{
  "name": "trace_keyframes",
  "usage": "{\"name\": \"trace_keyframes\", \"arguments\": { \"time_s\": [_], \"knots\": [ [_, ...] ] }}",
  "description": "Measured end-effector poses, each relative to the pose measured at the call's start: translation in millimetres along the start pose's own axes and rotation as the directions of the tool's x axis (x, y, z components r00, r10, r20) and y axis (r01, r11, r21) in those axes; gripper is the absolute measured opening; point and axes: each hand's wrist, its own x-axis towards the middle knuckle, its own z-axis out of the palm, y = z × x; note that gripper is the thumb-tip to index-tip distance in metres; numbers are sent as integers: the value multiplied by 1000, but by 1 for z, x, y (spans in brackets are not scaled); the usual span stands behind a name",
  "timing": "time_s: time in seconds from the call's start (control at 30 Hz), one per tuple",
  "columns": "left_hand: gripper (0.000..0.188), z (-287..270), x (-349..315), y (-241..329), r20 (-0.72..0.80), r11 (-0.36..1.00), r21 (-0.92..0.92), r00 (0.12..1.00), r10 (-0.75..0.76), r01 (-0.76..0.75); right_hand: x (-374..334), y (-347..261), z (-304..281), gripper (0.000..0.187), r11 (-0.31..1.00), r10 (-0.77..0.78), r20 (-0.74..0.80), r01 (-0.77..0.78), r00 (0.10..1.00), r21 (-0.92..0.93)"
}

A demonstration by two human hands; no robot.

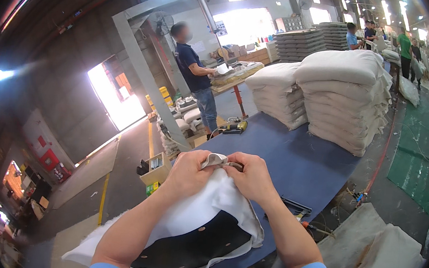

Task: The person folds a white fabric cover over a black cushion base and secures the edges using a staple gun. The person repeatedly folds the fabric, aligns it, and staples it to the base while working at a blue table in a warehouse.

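Pinching a gathered cream edge (215,160) at the far end of a white padded piece (169,226), the left grip (188,172) is closed on the fabric between thumb and fingers. Just beside it, the right grip (251,177) is closed on the same edge, its fingers bent and partly hidden by the folds. The white padded piece lies on the near part of the blue worktop (301,159), spreading between the forearms and out to the near left. A black panel (192,244) with small round light spots covers its middle, white material showing around it.

Beyond the hands, a yellow-and-black tool (234,127) lies near the far left edge of the worktop. Two stacks of cream cushions (336,94) stand at its far right, side by side. A metal tool (295,208) rests at the right edge, near the right forearm. To the left, a wooden box (156,170) holds small items, too small to tell apart. Off-white cloths (371,255) lie at the near right. Farther off, a person in a dark shirt (194,69) stands holding something white.
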Motion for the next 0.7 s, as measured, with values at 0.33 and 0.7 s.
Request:
{"name": "trace_keyframes", "arguments": {
  "time_s": [0.33, 0.7],
  "knots": [
    [18, -5, -11, 10, -58, 999, 23, 997, 43, -42, -25, 12, 45, 11, 935, 89, -338, 38, 937, 352],
    [15, -15, -27, 8, -135, 987, 24, 977, 163, -162, -26, 10, 76, 7, 863, -27, -509, 277, 861, 423]
  ]
}}
